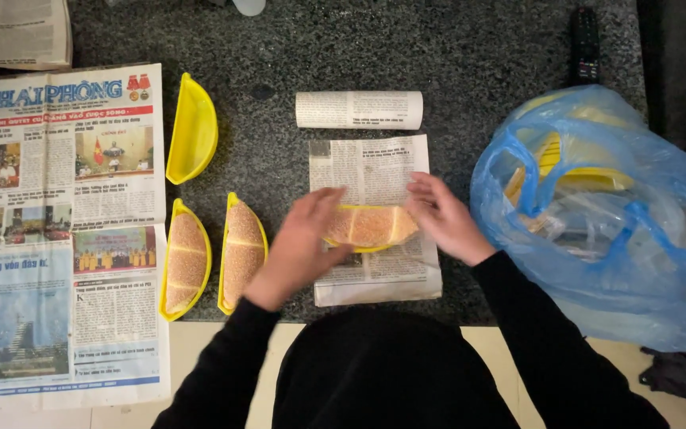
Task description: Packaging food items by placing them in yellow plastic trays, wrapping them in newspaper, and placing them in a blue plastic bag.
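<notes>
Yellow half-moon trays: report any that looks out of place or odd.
One yellow plastic half-moon tray lies empty, tipped against the open newspaper's edge, while two trays beside it hold sesame-crusted bread. Nothing is spilled or damaged.

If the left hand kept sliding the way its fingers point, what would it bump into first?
The left hand points up and right, already touching the filled yellow tray. Past that lies the newspaper sheet, then probably the rolled paper.
</notes>
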